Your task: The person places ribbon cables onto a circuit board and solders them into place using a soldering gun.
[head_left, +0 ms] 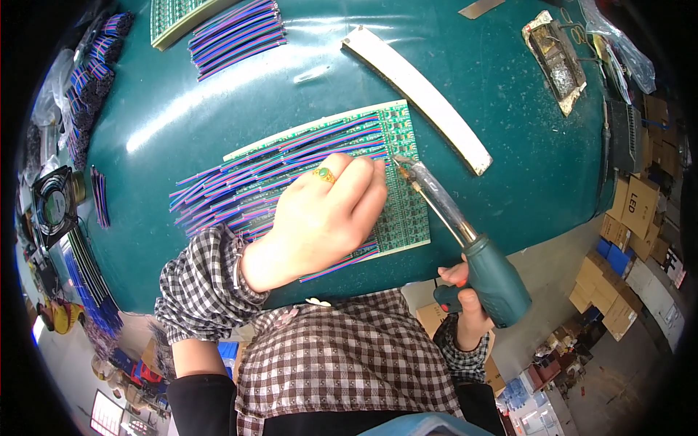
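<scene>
A green panel of circuit boards [407, 218] lies on the dark green tabletop, with rows of red, blue and dark multicoloured wires [218, 192] running leftward from it. My left hand [320, 211], with a green-stoned ring on one finger, is closed over these wires. Its fingertips pinch down beside a wire end near the panel's right part and are partly hidden. My right hand [474, 311] grips the handle of a green soldering gun [500, 283]. The gun's long metal barrel slants up and left, and its tip is at the boards, close to my left fingertips.
Beyond the panel lies a long white bar [422, 94]. A tray with solder residue [558, 65] sits at the far right. More wire bundles [236, 38] and a stack of boards [171, 22] are at the far left. A black fan [54, 205] stands on the left edge.
</scene>
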Demonstrator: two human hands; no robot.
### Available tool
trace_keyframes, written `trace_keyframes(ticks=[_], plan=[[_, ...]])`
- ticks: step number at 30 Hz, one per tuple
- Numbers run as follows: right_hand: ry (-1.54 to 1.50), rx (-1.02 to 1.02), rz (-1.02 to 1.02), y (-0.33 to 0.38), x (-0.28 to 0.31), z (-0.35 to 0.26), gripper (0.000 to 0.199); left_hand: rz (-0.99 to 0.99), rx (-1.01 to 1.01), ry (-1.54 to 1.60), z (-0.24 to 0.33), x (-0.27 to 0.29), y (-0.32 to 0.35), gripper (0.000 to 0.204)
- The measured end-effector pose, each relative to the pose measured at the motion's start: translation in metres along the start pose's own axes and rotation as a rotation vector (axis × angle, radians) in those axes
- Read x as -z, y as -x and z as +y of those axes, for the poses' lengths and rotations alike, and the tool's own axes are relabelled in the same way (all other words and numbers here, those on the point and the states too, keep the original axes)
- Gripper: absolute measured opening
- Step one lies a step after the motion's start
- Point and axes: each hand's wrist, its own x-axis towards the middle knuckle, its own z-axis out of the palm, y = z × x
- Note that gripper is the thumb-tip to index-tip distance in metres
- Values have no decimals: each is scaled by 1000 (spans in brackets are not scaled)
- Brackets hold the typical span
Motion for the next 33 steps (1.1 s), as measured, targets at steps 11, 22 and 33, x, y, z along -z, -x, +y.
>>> trace_keyframes(ticks=[11,22,33], plan=[[-26,63,-18,-3,2,0,52,-65,35,40,0,4,0,33],[34,-12,6,-1,-1,-6,58,-10,7,51,-3,1,3,41],[23,-50,-1,4,3,-2,61,98,-72,-38,-7,-10,3,24]])
